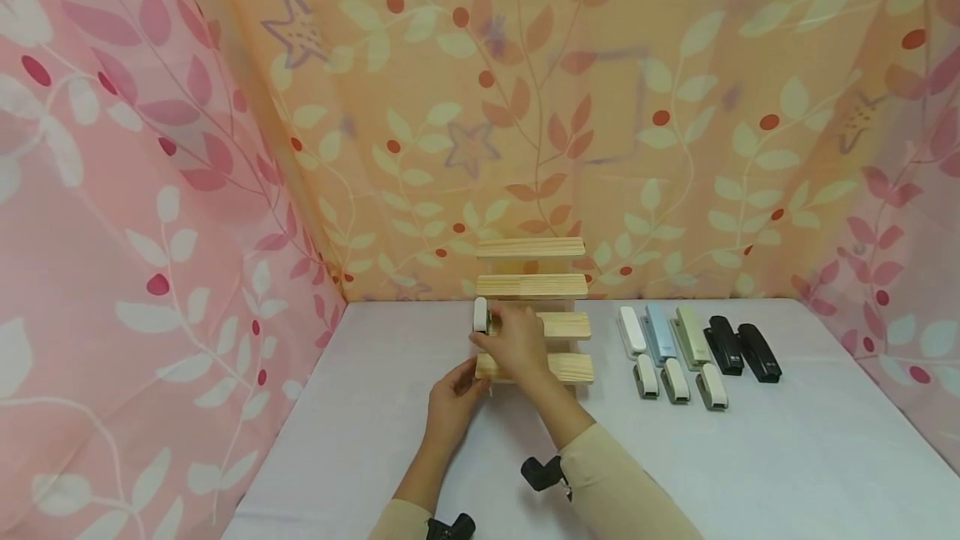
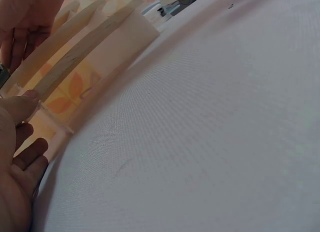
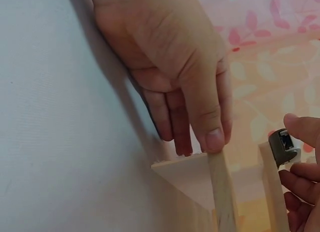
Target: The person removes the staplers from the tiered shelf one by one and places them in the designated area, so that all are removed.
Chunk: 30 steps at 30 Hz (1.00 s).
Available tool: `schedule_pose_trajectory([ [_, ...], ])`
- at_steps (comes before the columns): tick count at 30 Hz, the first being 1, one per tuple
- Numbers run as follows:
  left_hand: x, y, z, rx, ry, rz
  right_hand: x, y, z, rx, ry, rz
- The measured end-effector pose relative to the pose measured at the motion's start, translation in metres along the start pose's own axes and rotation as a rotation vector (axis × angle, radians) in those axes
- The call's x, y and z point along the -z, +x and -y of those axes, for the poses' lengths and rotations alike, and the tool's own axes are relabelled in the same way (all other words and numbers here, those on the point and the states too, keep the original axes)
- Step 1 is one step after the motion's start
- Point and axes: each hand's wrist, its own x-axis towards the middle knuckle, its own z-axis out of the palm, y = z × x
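Note:
A tiered rack [image 1: 572,368] with pale wooden slats and translucent side panels stands on the table. My right hand [image 1: 519,344] pinches a small white stapler [image 1: 481,315] at the left end of the second slat from the bottom. In the right wrist view that stapler [image 3: 285,146] shows its dark end beside the slat's edge, the fingers [image 3: 303,184] partly cut off by the frame. My left hand [image 1: 452,407] grips the left end of the lowest slat, with its thumb [image 3: 215,139] on the slat and the other fingers by the side panel.
To the right of the rack, a back row holds a white stapler [image 1: 632,332], a blue one [image 1: 660,336], a green one [image 1: 691,337] and two black ones [image 1: 759,352]. Three small white staplers [image 1: 676,380] lie before them. Patterned cloth [image 1: 525,107] hangs behind the table [image 1: 360,407].

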Motion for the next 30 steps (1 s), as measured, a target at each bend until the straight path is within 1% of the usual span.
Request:
schedule_pose_trajectory([
  [3,0.0,0.0,0.0,0.001,0.0,-0.003,-0.004,0.0,-0.001,-0.011,-0.012,0.007],
  [10,-0.001,0.0,0.0,-0.041,-0.008,-0.004,-0.009,0.002,0.001,-0.012,-0.06,-0.031],
  [13,-0.001,0.0,-0.001,-0.034,0.007,-0.009,-0.011,0.003,0.002,-0.019,-0.071,-0.044],
  [17,-0.001,-0.001,-0.003,-0.002,0.019,-0.007,-0.013,0.003,0.002,-0.027,-0.067,-0.051],
  [20,-0.001,-0.001,-0.003,-0.004,0.01,-0.005,-0.012,0.003,0.001,-0.018,-0.054,-0.052],
  [24,-0.001,-0.007,-0.022,-0.01,-0.006,-0.002,-0.01,0.003,-0.003,0.002,-0.036,-0.052],
  [26,-0.002,-0.008,-0.025,0.0,-0.008,-0.009,-0.009,0.003,-0.005,0.01,-0.039,-0.054],
  [27,-0.002,-0.008,-0.025,0.003,-0.01,-0.012,-0.008,0.003,-0.006,0.012,-0.035,-0.055],
  [30,-0.004,-0.003,-0.009,-0.012,-0.002,-0.021,-0.006,0.003,-0.007,0.012,-0.031,-0.054],
])
